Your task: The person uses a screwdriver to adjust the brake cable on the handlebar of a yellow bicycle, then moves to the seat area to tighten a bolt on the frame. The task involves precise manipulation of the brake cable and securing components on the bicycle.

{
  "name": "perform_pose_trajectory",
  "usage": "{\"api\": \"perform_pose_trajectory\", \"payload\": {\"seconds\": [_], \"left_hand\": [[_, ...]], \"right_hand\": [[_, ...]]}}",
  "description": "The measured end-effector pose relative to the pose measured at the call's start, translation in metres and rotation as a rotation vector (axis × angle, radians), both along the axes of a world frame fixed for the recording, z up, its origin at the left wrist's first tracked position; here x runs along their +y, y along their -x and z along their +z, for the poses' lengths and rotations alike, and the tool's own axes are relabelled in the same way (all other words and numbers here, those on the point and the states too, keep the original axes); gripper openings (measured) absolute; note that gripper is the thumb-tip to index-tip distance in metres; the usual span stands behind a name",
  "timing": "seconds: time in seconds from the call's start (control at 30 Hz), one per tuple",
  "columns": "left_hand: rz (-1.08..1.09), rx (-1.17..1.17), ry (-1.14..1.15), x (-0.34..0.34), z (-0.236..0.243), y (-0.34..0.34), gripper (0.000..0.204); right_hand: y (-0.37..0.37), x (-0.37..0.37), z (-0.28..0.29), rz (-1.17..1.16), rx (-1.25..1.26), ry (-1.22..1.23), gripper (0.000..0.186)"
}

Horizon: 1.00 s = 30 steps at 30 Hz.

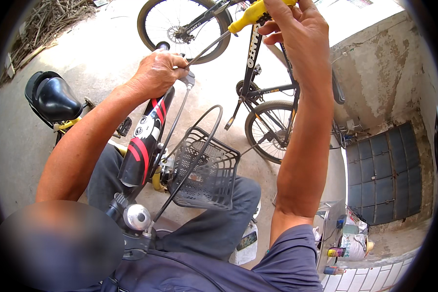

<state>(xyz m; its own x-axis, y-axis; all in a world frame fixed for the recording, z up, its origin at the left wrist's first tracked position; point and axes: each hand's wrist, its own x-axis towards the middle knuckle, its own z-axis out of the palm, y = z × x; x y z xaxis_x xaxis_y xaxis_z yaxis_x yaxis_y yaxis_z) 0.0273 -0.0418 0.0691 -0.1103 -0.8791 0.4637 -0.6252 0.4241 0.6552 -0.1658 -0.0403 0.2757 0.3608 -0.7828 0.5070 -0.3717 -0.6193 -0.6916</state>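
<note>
In my raised right hand (297, 36) is a yellow-handled screwdriver (248, 18), the fingers closed round its handle. Its long metal shaft slants down left to the far end of a small bicycle's handlebar. My left hand (159, 73) is closed over that end, beside the grip (162, 45) and the grey brake lever mount (190, 78). The screwdriver tip is at my left fingertips; the exact contact is hidden. A black pad with red stripes (140, 151) covers the middle of the handlebar. A silver bell (137, 217) sits at the near end.
A black basket (207, 168) hangs on the bicycle's front between my legs. Its black saddle (58, 99) is at left. A larger black bicycle (250, 53) stands ahead. Sticks (48, 24) lie far left; a dark metal door (384, 170) is at right. A blurred patch covers the lower left.
</note>
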Motion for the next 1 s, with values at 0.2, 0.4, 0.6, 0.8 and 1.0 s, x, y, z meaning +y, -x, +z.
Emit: {"api": "perform_pose_trajectory", "payload": {"seconds": [0.2, 0.4, 0.6, 0.8, 1.0], "left_hand": [[-0.008, -0.035, 0.030, 0.000, 0.000, -0.001, 0.021], [-0.001, -0.001, 0.005, 0.001, 0.000, 0.001, 0.021], [-0.003, -0.025, 0.000, 0.000, 0.000, -0.001, 0.022], [0.009, -0.039, 0.007, 0.002, 0.000, 0.000, 0.025], [0.018, -0.041, 0.016, 0.002, 0.000, 0.002, 0.016]], "right_hand": [[0.008, 0.010, 0.002, 0.101, -0.018, -0.047, 0.038], [0.003, -0.002, -0.003, 0.058, -0.053, 0.013, 0.035], [0.005, -0.004, -0.007, 0.020, -0.093, -0.011, 0.034], [0.000, 0.000, -0.007, -0.034, -0.082, 0.008, 0.032], [-0.006, 0.008, -0.002, -0.059, -0.013, 0.058, 0.034]]}}
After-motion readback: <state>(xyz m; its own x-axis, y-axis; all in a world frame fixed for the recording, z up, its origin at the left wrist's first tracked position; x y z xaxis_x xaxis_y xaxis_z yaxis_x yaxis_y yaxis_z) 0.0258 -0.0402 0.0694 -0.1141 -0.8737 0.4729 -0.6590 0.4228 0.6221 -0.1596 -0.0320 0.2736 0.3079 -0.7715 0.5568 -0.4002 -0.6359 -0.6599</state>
